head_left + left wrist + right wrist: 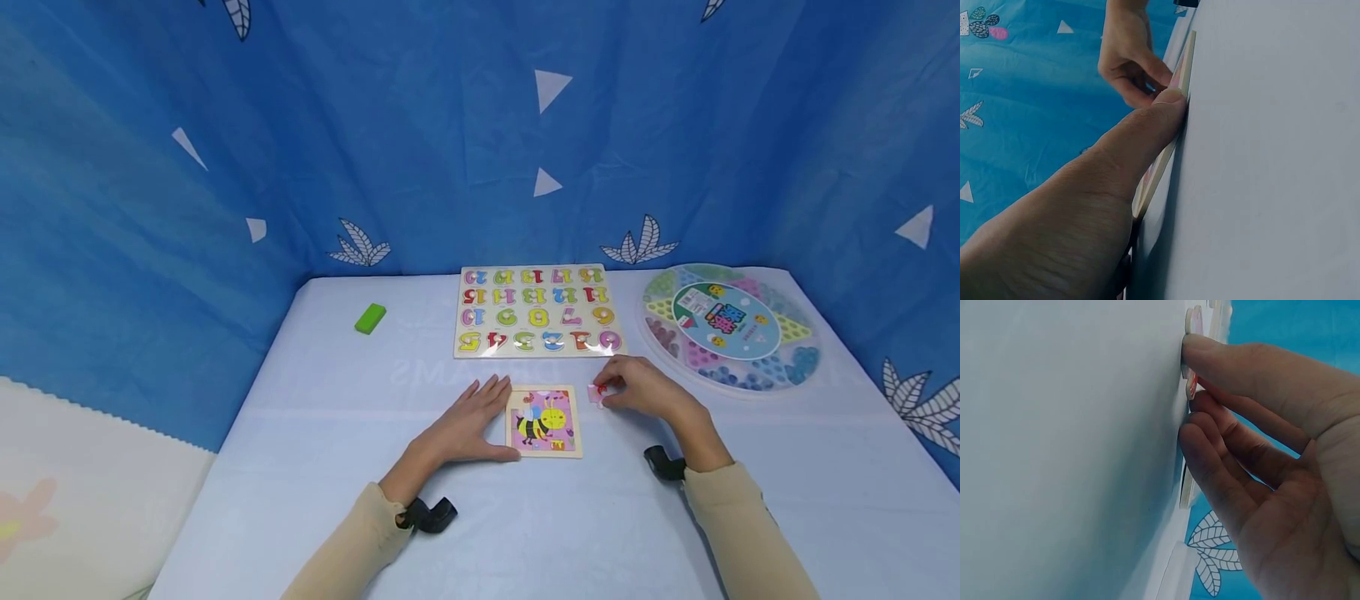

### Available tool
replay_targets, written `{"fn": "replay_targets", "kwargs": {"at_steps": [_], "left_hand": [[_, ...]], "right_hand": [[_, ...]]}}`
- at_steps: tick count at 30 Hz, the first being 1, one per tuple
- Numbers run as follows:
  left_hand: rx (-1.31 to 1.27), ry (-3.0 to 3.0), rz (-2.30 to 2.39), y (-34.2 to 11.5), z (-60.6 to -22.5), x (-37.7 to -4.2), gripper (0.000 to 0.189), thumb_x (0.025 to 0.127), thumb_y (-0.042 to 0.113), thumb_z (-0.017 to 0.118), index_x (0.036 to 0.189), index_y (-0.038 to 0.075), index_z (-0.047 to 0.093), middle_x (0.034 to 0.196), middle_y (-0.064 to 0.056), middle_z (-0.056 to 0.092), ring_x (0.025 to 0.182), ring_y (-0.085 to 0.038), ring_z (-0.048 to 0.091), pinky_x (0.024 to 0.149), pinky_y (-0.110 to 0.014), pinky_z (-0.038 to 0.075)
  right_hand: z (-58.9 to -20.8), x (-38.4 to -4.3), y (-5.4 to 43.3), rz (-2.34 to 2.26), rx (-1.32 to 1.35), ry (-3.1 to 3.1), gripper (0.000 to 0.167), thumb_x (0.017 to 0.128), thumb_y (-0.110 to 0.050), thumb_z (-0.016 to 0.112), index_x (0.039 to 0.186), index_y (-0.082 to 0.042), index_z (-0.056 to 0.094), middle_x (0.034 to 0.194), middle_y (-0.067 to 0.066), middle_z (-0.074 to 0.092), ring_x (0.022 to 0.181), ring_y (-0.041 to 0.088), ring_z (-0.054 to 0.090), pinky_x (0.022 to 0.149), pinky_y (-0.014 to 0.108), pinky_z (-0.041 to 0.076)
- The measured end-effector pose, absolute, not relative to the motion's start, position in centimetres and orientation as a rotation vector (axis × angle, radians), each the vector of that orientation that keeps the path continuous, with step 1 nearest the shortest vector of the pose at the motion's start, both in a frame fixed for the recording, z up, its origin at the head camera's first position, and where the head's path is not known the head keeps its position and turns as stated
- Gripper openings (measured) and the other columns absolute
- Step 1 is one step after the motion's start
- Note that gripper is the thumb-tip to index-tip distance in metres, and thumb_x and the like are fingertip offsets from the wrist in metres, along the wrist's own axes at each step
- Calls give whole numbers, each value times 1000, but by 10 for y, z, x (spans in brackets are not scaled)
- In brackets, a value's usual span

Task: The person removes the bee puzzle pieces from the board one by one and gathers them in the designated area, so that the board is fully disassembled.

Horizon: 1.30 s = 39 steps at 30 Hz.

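Note:
A small square jigsaw puzzle [545, 422] with a bee on pink lies in a pale wooden frame on the table. A bare wooden patch shows at its upper left. My left hand [468, 422] rests at the frame's left side, fingers extended past the upper left corner and thumb along the lower edge. In the left wrist view the left thumb [1147, 125] lies against the frame's edge. To the right of the puzzle, my right hand [637, 387] pinches a pink and red puzzle piece [596, 394]. In the right wrist view the thumb covers part of that piece [1191, 384].
Behind the puzzle lies a number board [536, 312] with colourful knobbed numerals. A round clear case [731, 327] of coloured beads is at the back right. A green block [371, 318] sits at the back left. Blue patterned cloth [450, 133] hangs behind the white table [555, 533].

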<state>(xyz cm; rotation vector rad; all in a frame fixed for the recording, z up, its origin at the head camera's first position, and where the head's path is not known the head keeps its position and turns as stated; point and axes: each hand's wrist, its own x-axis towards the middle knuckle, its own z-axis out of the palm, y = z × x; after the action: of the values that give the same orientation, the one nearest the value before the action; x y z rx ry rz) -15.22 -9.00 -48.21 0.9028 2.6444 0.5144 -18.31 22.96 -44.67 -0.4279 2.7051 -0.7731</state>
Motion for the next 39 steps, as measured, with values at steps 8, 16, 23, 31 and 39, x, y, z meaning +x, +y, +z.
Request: {"fn": "replay_targets", "kwargs": {"at_steps": [8,16,23,31,39], "left_hand": [[887,2645,512,-91,-480,-152,108,78,70,64,157,13,17,165,2,11,154,-15,4,127,-39,6],[898,2644,521,-92,-482,-152,108,78,70,64,156,12,18,165,2,11,154,-14,4,127,-38,6],[912,2647,498,-89,-483,-155,108,78,71,63,157,13,16,165,3,9,154,-13,2,127,-37,5],[919,2644,497,-90,-480,-153,109,78,71,64,156,12,17,165,2,11,154,-14,4,127,-38,6],[916,2664,496,-89,-483,-152,109,78,72,63,156,12,18,165,2,11,154,-16,5,126,-40,7]], "right_hand": [[-446,-184,227,-776,-407,2702,28,79,-11,80,106,-9,75,103,4,68,93,18,58,86,38,57],[-445,-182,225,-784,-384,2686,31,80,-11,79,109,-9,73,106,5,68,95,19,59,88,40,57],[-441,-179,223,-809,-337,2684,35,79,-15,81,111,-8,71,103,5,68,91,18,57,84,35,57],[-438,-179,204,-855,-401,2673,36,78,-16,82,111,-7,70,103,5,69,86,17,57,80,31,57],[-436,-180,176,-870,-514,2649,33,77,-17,83,107,-9,72,100,0,69,88,16,57,85,34,56]]}}
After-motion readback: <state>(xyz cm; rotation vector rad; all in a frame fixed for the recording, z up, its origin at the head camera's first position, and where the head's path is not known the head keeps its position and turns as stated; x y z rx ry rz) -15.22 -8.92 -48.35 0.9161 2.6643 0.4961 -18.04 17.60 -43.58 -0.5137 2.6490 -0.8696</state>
